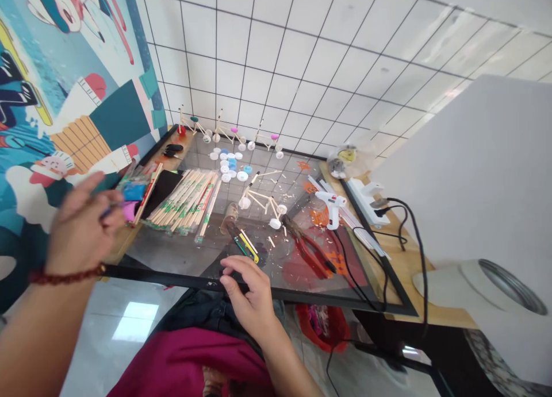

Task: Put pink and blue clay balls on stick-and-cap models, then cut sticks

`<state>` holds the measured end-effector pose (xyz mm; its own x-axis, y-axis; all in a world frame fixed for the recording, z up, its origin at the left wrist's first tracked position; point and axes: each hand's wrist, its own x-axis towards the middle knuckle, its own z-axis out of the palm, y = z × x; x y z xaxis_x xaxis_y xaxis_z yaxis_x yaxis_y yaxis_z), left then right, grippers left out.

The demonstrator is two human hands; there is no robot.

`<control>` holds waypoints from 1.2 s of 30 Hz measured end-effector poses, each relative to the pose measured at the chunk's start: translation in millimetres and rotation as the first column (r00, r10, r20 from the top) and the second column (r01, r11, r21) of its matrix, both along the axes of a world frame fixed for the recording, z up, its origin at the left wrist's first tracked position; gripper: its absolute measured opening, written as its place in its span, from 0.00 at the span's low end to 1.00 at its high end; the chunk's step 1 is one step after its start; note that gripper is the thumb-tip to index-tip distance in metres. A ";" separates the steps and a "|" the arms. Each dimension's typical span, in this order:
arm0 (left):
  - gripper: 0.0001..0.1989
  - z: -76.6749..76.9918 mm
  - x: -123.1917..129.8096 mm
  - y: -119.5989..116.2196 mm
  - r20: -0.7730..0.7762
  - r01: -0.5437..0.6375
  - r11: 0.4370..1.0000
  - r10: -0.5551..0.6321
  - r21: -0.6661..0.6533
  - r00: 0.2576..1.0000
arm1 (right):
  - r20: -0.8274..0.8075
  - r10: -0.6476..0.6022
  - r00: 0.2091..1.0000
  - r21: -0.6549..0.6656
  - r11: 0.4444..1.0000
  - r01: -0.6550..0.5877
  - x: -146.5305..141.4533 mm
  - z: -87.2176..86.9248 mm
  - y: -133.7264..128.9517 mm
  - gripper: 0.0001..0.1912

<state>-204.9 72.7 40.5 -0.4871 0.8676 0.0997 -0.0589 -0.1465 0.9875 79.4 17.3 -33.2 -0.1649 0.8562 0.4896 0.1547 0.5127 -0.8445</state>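
Has a wheeled stick frame [259, 200] upright on the tabletop [172, 249], at the clock's centre. Holds the left hand [84, 224] up at nine o'clock, motion-blurred, with bent fingers beside a small dark blue thing [112, 210]; cannot tell whether pinching it. Wears a red bracelet [69, 276] on that wrist. Holds the right hand [250, 290] at six o'clock by the near black rim, fingers loosely curled and close together, thumb apart from the index finger. Has a yellow-and-green cutter [246, 247] just beside that hand, at its twelve o'clock. From the frame, shows red-handled pliers [311, 252] at four o'clock, a white glue gun [332, 207] at three, bagged wooden sticks [185, 201] at nine, and loose white and blue discs [230, 165] at eleven. Beyond the discs, shows three similar frames [233, 131] in a row near the tiled wall [276, 58].
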 end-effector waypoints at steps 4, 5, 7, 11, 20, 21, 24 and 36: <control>0.24 -21.8 82.4 -42.9 0.597 0.427 0.903 -0.313 -0.055 0.739 | -0.066 -0.018 0.998 0.050 0.999 0.021 4.2 16.8 7.3 0.12; 0.22 -27.1 100.3 -50.6 0.651 0.480 0.877 -0.348 -0.028 0.674 | -0.074 -0.025 0.997 0.074 0.997 0.030 4.6 22.1 10.1 0.13; 0.19 -35.7 128.2 -62.8 0.706 0.582 0.813 -0.432 0.035 0.561 | -0.054 -0.044 0.998 0.154 0.987 0.052 2.3 31.0 14.5 0.17; 0.19 -38.5 155.9 -76.4 0.620 0.697 0.715 -0.573 0.058 0.536 | 0.186 -0.115 0.976 0.355 0.934 0.042 -16.5 36.0 6.2 0.31; 0.36 -25.0 185.8 -81.1 0.537 0.652 0.748 -0.602 0.122 0.591 | 0.246 -0.244 0.938 0.284 0.944 0.170 -13.8 35.8 -10.8 0.57; 0.38 -25.7 185.7 -79.0 0.560 0.677 0.725 -0.615 0.125 0.555 | 0.273 -0.220 0.936 0.313 0.941 0.130 -10.5 34.4 -10.0 0.57; 0.41 -32.4 184.4 -74.7 0.584 0.624 0.767 -0.578 0.149 0.571 | 0.383 -0.080 0.920 0.383 0.920 -0.079 -10.4 32.5 -12.7 0.60; 0.39 -26.0 194.4 -74.7 0.574 0.551 0.801 -0.571 0.234 0.587 | 0.261 -0.079 0.962 0.305 0.952 -0.005 -14.3 31.3 -11.4 0.53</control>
<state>-10.6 -2.1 14.5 0.1325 0.9912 0.0013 -0.7012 0.0928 0.7069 65.1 5.9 -1.8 -0.2966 0.6840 0.6665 0.3767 0.7251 -0.5766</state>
